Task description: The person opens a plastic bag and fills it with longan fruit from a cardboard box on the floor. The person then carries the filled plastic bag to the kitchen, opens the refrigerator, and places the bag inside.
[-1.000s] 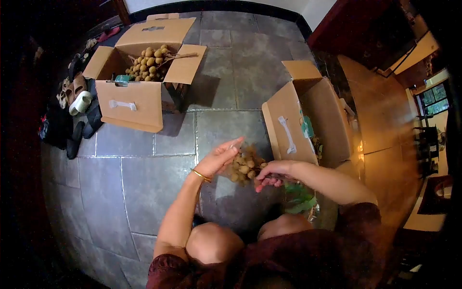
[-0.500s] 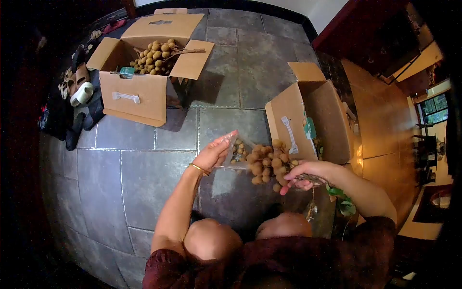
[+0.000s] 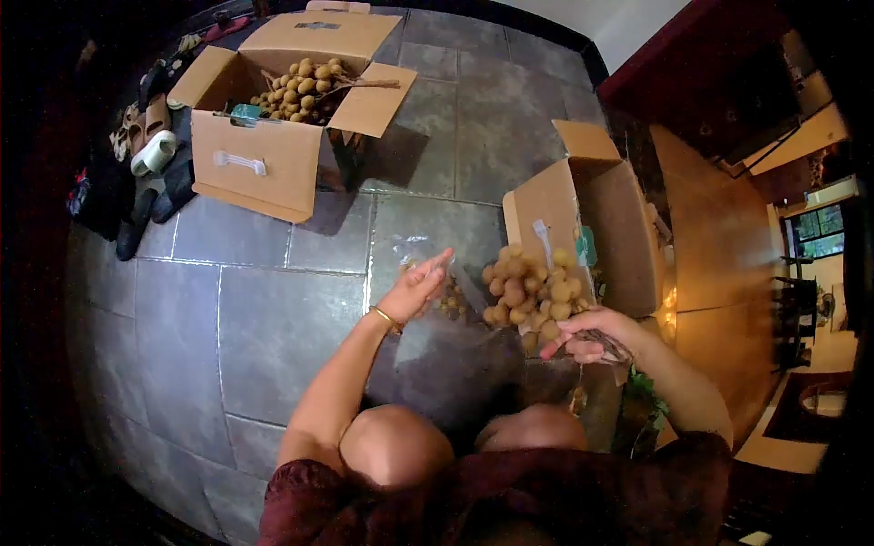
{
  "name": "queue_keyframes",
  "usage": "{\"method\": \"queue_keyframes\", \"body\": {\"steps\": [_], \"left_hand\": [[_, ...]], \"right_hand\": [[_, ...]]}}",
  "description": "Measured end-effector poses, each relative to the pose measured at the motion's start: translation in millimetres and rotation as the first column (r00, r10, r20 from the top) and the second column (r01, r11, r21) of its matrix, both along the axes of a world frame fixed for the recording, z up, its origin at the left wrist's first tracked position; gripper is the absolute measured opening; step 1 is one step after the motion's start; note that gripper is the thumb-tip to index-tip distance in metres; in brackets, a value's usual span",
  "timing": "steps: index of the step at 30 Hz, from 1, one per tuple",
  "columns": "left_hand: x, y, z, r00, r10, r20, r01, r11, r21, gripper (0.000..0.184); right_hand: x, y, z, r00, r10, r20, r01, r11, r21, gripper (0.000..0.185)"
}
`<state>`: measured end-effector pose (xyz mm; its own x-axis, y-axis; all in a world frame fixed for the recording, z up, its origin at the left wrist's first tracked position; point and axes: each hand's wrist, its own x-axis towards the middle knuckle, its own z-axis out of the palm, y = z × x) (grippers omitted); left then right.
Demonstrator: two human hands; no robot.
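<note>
My right hand [image 3: 587, 338] is closed round the brown stems of a bunch of round tan fruit [image 3: 533, 291], with green leaves [image 3: 645, 391] hanging below the wrist. The bunch is in front of the right cardboard box. My left hand [image 3: 417, 289], with a gold bangle [image 3: 386, 319] at the wrist, pinches a clear plastic bag [image 3: 469, 289]. Some small tan fruit [image 3: 451, 302] shows in or behind the bag, beside my left fingers; which of the two is hard to tell.
An open cardboard box [image 3: 259, 168] at the upper left holds more fruit [image 3: 305, 89]. Another open box [image 3: 622, 232] stands at the right, mostly dark inside. Shoes [image 3: 153, 153] lie at the far left on the grey tiled floor [image 3: 282, 350].
The fruit bunch in my right hand has moved right, away from the plastic bag and my left hand. The view has shifted slightly, and the leaves hang further right.
</note>
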<state>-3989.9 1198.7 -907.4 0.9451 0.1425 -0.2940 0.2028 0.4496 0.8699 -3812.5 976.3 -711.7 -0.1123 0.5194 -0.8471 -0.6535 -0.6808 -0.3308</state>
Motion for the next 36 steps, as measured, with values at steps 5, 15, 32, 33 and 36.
{"method": "queue_keyframes", "body": {"steps": [5, 15, 32, 33, 36], "left_hand": [[1, 3, 11, 0.998, 0.051, -0.048, -0.063, 0.958, -0.280, 0.054], [-9, 13, 29, 0.968, 0.201, -0.148, -0.240, 0.910, -0.339, 0.052], [0, -11, 45, 0.933, -0.350, 0.085, 0.210, 0.720, 0.661, 0.046], [-5, -11, 36, 0.963, -0.219, 0.155, 0.084, 0.796, 0.599, 0.047], [-19, 15, 36, 0.991, 0.130, -0.017, -0.122, 0.965, 0.230, 0.048]], "right_hand": [[-2, 5, -2, 0.993, -0.008, 0.117, -0.011, 0.987, 0.161, 0.027], [-74, 22, -148, 0.931, -0.028, 0.363, -0.117, 0.921, 0.371, 0.026], [-74, 80, -169, -0.018, 0.480, 0.877, -0.812, 0.505, -0.293, 0.034], [-75, 81, -151, -0.039, 0.565, 0.824, -0.803, 0.473, -0.362, 0.034], [-70, 71, -121, -0.120, 0.609, 0.784, -0.759, 0.453, -0.468, 0.030]]}}
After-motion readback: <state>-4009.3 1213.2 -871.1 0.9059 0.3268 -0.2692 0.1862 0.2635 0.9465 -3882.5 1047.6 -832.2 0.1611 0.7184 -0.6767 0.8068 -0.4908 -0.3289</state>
